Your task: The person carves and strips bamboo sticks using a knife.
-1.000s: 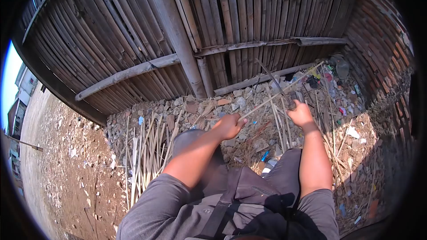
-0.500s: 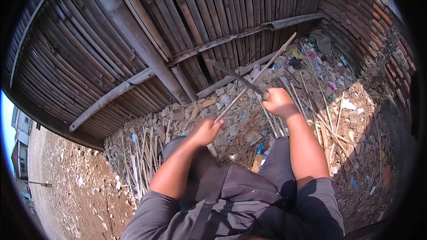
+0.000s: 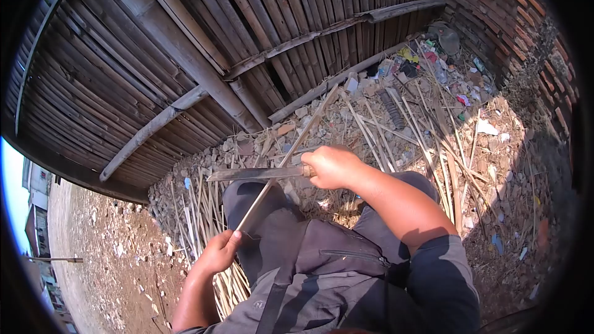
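Note:
My left hand (image 3: pixel 218 253) is closed around the near end of a bamboo strip (image 3: pixel 312 124), low beside my left knee. The strip slants up and away to the right, its far end over the rubble. In my right hand (image 3: pixel 334 166) is the handle of a machete (image 3: pixel 247 174). Its long dark blade points left and lies across the strip, above my left knee. Whether the edge bites into the bamboo I cannot tell. Several cut strips (image 3: pixel 230 287) lie in a bundle under my left arm, and more strips (image 3: pixel 427 154) are spread on the ground at right.
A bamboo slat wall (image 3: pixel 297 18) with thick poles (image 3: pixel 179 40) rises in front. To the right stands a brick wall (image 3: pixel 495 25). Rubble (image 3: pixel 247 145) and scattered litter (image 3: pixel 408 65) cover the ground between. A dirt path (image 3: pixel 68 222) runs along the left.
My left hand has drawn the strip back towards me, down and left. My right hand has come inward and down, turning the machete from slanting away to lying level across the strip.

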The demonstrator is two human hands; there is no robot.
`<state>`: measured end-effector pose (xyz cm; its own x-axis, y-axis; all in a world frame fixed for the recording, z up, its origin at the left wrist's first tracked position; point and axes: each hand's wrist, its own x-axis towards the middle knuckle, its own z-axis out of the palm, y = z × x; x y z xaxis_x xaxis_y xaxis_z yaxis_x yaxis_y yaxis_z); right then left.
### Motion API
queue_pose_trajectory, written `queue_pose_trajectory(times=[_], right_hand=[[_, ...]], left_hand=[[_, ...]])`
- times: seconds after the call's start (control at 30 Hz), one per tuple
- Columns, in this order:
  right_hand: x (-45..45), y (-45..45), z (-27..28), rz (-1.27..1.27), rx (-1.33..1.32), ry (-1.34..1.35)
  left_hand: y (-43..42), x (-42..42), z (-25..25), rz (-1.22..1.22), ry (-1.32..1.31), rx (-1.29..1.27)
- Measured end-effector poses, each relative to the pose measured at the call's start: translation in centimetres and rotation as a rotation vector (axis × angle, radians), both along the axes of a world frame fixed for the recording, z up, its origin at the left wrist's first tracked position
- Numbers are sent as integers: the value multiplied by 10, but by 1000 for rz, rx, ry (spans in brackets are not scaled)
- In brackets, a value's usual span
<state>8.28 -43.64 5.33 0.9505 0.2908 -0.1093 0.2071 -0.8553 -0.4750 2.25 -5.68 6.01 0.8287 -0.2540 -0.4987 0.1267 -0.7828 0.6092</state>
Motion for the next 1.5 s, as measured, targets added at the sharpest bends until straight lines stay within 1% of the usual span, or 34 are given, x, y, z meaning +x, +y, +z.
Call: queue_pose_trajectory(times=[0.07,0.17,0.2,0.3,0.33,0.43,0.47,0.5,0.53,0.57,0.6,0.67,0.77,0.8,0.83,0.9,0.97,1.0,1.03,1.07,1.1,1.13,1.2,1.23,1.3,1.33,1.4,1.5], right_hand=[[2,7,-10,52,-25,15],[16,-3,-28,-72,-84,101],[18,-9,-25,-74,-125,83],[15,-9,-17,-96,-86,54],[8,-2,-8,-109,-74,100],[2,6,-22,81,-45,33],[8,0,-28,114,-5,84],[21,-16,-42,120,130,251],[31,-31,-49,41,91,258],[31,-48,-73,-197,153,5],[42,-64,-60,-371,195,223],[44,-80,-45,-465,322,337],[33,-58,-26,-345,91,205],[28,-48,-38,-263,38,29],[22,-33,-20,-211,-46,136],[17,-18,-1,17,-163,189],[25,-39,-23,42,75,216],[32,-55,-48,-159,149,126],[41,-68,-32,-321,270,251],[52,-88,-52,-389,274,137],[55,-93,-55,-452,279,24],[55,-95,-60,-453,250,13],[47,-89,-66,-455,193,-5],[39,-77,-58,-393,134,-15],[24,-44,-30,-276,17,-23],[19,-33,-22,-177,-46,-24],[19,-32,-25,-21,-135,-29],[52,-84,-69,-366,159,16]], left_hand=[[9,-14,3,-24,-39,71],[20,-29,-5,-15,-92,92],[23,-30,-9,-11,-107,87],[25,-28,-21,12,-109,88],[25,-27,-28,18,-109,80],[16,-21,-27,-16,-176,94],[15,-20,-28,-33,-214,105],[15,-22,-27,-53,-240,122],[13,-22,-27,-36,-230,127],[15,-21,-33,-41,-253,135],[15,-20,-29,-41,-239,144],[11,-19,-21,-39,-227,148],[24,-16,-37,-33,-177,36],[22,-14,-30,-24,-123,14],[21,-12,-25,-23,-86,25],[23,-8,-26,-53,-72,-2],[31,-5,-38,-48,-60,-38],[33,-7,-42,-36,-68,-25],[33,-6,-44,-25,-88,-18],[30,-5,-40,-29,-83,-18],[27,-4,-34,-30,-77,-18],[26,-4,-29,-31,-70,-13],[36,1,-38,33,94,-138],[42,3,-43,64,185,-197],[49,6,-49,79,246,-271],[49,8,-52,85,274,-311],[47,10,-55,61,260,-323],[45,7,-47,82,307,-321]])
